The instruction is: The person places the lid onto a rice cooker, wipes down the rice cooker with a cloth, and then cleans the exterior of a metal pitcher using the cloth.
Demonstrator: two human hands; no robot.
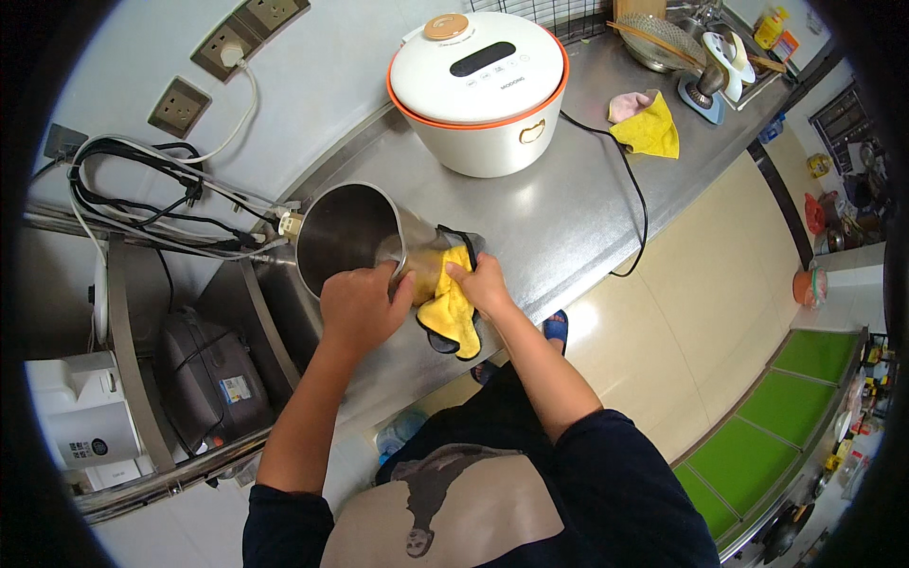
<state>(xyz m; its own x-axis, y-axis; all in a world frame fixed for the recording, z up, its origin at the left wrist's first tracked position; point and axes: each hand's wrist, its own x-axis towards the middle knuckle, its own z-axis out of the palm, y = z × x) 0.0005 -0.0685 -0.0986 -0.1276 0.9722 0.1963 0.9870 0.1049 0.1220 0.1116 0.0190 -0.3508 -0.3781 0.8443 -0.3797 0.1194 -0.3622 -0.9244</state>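
A deep stainless steel pot lies tilted on the metal counter, its open mouth facing left. My left hand grips the near part of its rim, thumb on the outside. In my right hand is a yellow and grey cloth with dark edging, held against the pot's outer side near its base. Beyond the pot stands a white MODONG electric cooker with an orange rim and its lid on. A smaller yellow and pink cloth lies to the right of the cooker.
Bundled cables hang beside the pot at the left, under wall sockets. A black cord loops over the counter's front edge. At the far right are a wire strainer and a blue-based stand. A lower shelf at left holds appliances.
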